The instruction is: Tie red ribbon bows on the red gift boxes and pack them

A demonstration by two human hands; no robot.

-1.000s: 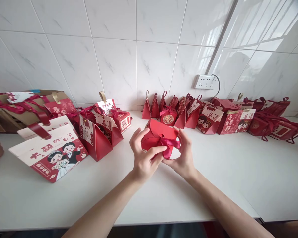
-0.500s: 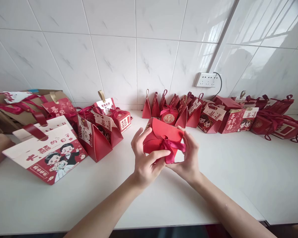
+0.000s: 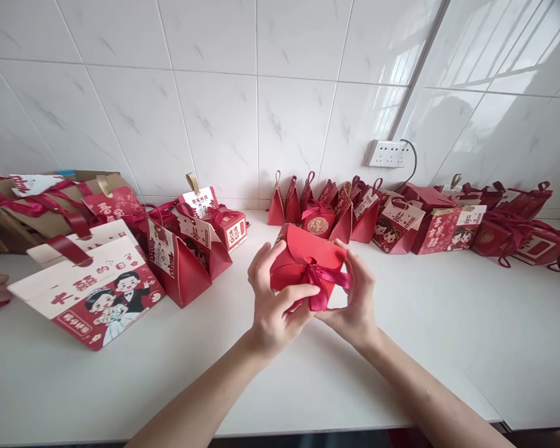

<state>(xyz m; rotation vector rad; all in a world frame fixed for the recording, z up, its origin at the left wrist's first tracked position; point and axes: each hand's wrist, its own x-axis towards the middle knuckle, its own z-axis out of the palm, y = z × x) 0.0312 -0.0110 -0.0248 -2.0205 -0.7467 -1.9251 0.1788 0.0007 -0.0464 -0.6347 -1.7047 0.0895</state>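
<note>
Head view shows a red box held over the bench in both hands. The left hand has its grip closed around the box's left side, one digit pressing the magenta ribbon; the right hand clasps the right side. Beyond, red gift boxes line the tiled wall.

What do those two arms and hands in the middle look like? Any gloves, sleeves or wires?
They're a person's. The left hand and right hand wear no gloves, and no ring, watch or bracelet shows. Both forearms are bare; no sleeve shows. I see no cables or printed markings.
</note>
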